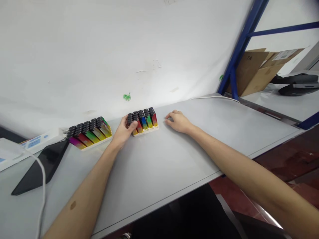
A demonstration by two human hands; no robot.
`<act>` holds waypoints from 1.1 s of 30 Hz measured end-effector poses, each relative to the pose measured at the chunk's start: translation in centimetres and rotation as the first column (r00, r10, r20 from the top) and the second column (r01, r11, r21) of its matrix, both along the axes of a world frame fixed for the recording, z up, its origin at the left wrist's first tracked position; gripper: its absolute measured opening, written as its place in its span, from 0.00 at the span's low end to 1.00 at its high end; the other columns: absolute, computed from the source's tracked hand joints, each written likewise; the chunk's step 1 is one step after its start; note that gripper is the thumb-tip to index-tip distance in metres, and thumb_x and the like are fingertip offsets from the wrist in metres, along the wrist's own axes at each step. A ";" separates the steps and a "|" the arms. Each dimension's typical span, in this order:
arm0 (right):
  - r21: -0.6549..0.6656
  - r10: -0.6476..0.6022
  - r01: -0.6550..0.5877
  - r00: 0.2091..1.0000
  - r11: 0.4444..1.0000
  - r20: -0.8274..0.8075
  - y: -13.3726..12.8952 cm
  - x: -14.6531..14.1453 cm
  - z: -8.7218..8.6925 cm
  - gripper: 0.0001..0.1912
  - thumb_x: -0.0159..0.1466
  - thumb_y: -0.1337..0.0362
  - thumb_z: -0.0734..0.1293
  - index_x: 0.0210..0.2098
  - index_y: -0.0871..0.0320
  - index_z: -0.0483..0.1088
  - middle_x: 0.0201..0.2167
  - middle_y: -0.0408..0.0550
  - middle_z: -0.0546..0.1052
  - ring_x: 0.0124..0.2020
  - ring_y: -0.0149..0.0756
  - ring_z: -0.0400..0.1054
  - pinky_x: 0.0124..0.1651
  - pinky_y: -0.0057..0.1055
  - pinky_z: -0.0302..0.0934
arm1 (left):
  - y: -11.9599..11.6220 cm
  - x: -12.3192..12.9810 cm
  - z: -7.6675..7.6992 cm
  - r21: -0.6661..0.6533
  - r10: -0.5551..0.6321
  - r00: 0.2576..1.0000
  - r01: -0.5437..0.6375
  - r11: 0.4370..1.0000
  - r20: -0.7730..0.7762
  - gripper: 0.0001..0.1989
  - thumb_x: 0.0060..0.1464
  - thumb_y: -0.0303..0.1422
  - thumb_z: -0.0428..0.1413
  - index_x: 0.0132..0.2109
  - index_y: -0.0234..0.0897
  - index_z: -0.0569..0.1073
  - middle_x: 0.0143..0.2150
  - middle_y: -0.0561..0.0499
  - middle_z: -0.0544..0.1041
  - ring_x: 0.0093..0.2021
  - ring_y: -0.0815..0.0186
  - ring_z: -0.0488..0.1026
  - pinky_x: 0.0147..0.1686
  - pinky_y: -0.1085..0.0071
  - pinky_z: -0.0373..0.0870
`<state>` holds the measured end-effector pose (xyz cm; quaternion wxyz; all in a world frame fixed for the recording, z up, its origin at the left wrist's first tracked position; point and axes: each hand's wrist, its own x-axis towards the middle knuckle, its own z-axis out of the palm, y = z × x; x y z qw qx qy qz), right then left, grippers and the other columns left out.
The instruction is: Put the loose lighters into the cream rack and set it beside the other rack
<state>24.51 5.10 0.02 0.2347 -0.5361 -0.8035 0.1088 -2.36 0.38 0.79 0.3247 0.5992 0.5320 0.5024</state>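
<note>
A white tray [147, 131] holds several upright lighters [149, 120] in red, blue, green and gold, with black tops. Around its left end is my left hand [123, 132], the thumb on the front of a lighter and the fingers behind. My right hand [177, 121] rests on the grey table to the right of the tray, apart from it, with bent fingers and a gap between thumb and forefinger; nothing shows in it. Further left, a second white tray [96, 144] carries several rows of lighters [90, 132], purple, red, green and gold.
At the left lie a black tablet [43, 166], a white box [35, 143] and a white cable [44, 186]. A white wall rises behind the grey table [159, 172]. To the right are a blue metal frame [240, 43] and cardboard boxes [261, 74].
</note>
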 end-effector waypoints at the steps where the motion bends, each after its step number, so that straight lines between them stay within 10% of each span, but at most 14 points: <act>1: 0.010 0.007 -0.007 1.000 1.000 -0.021 -0.1 -0.1 0.0 0.16 0.68 0.59 0.63 0.49 0.61 0.74 0.48 0.59 0.74 0.54 0.47 0.65 0.59 0.39 0.56 | -0.3 0.2 0.2 -0.030 -0.012 0.998 0.010 0.999 -0.069 0.38 0.47 0.52 0.63 0.59 0.38 0.63 0.58 0.41 0.74 0.57 0.55 0.72 0.56 0.61 0.69; 9: 0.068 0.241 -0.232 0.937 0.970 -0.254 -1.5 -2.2 0.2 0.09 0.66 0.61 0.63 0.41 0.57 0.72 0.41 0.46 0.80 0.42 0.36 0.72 0.47 0.32 0.61 | -1.5 -0.2 1.7 -0.110 -0.047 0.938 0.009 0.994 -0.344 0.43 0.41 0.39 0.70 0.61 0.38 0.59 0.57 0.43 0.74 0.55 0.55 0.73 0.58 0.58 0.69; 19: 0.194 0.205 -0.142 0.910 0.971 -0.360 -2.1 -1.2 2.1 0.15 0.69 0.60 0.57 0.46 0.59 0.71 0.46 0.51 0.77 0.47 0.39 0.71 0.49 0.35 0.62 | -2.0 0.7 2.2 -0.135 -0.209 0.928 0.174 0.975 -0.309 0.41 0.40 0.41 0.70 0.59 0.40 0.62 0.56 0.45 0.74 0.55 0.55 0.73 0.55 0.59 0.71; 23: 0.269 0.336 -0.288 0.929 0.919 -0.155 -4.1 -1.7 3.9 0.29 0.66 0.45 0.62 0.58 0.59 0.65 0.58 0.56 0.71 0.57 0.47 0.66 0.56 0.42 0.60 | -2.5 1.5 2.4 -0.167 -0.351 0.885 0.313 0.935 -0.307 0.41 0.42 0.41 0.69 0.61 0.40 0.61 0.56 0.47 0.73 0.55 0.55 0.72 0.54 0.59 0.70; 27: 0.201 0.301 -0.309 0.951 0.930 0.071 -5.3 -2.5 4.7 0.31 0.65 0.41 0.62 0.57 0.56 0.68 0.50 0.55 0.77 0.50 0.50 0.71 0.50 0.44 0.63 | -2.8 1.9 2.6 -0.209 -0.434 0.840 0.384 0.900 -0.325 0.41 0.43 0.40 0.68 0.62 0.41 0.60 0.55 0.49 0.72 0.55 0.55 0.71 0.53 0.60 0.70; 33: 0.167 0.326 -0.339 0.940 0.926 0.099 -5.0 -2.0 4.6 0.37 0.62 0.43 0.66 0.61 0.63 0.64 0.52 0.60 0.76 0.48 0.50 0.72 0.46 0.40 0.64 | -2.8 1.9 2.6 -0.229 -0.457 0.827 0.400 0.887 -0.326 0.43 0.44 0.42 0.67 0.64 0.42 0.58 0.56 0.49 0.71 0.55 0.56 0.70 0.55 0.60 0.69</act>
